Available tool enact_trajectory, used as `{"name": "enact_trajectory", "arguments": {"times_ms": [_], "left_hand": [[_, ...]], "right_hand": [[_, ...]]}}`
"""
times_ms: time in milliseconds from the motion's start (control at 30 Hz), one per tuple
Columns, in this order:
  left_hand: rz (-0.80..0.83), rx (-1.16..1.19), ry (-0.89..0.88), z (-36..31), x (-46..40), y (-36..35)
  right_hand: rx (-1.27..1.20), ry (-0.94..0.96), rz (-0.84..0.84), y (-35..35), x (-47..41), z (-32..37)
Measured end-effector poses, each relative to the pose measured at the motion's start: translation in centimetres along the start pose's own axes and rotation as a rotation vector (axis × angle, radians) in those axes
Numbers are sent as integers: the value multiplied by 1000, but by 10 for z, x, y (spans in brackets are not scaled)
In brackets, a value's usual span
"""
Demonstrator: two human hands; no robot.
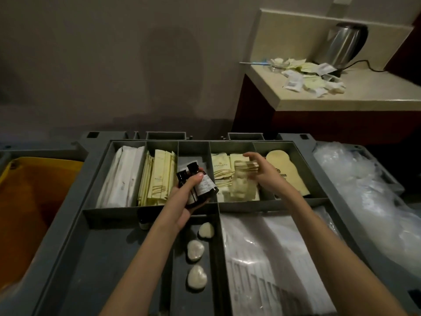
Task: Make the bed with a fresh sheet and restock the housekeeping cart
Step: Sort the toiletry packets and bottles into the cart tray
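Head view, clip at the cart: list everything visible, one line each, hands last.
cart tray: one, grey, divided compartments
white packets: a stack, back left compartment
cream sachets: many, second back compartment
soaps: three, white, narrow front compartment
plastic bags: clear, right of tray
yellow bag: one, left
kettle: one, steel, counter
scattered sachets: counter
bottles: two, dark, gripped by left hand
right hand: holds a blurred cream packet

Divided cart tray (150, 209) in front; sachets (159, 176) in rear compartments, soaps (195, 250) in near one; kettle (346, 45) on counter (364, 92) behind, right.
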State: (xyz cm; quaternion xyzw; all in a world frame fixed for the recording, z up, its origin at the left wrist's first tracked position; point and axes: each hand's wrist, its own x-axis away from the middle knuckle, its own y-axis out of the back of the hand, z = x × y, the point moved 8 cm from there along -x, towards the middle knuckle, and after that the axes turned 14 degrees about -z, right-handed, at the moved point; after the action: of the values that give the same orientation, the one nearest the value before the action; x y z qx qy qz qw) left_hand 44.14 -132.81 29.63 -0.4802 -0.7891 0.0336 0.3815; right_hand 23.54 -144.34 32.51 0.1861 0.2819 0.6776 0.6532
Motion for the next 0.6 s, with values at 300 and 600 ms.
{"name": "enact_trajectory", "arguments": {"times_ms": [300, 600], "left_hand": [[-55, -5, 11, 5, -27, -17], [-42, -24, 10, 13, -35, -22]], "right_hand": [[214, 3, 95, -24, -32, -35], [845, 352, -10, -21, -20, -37]]}}
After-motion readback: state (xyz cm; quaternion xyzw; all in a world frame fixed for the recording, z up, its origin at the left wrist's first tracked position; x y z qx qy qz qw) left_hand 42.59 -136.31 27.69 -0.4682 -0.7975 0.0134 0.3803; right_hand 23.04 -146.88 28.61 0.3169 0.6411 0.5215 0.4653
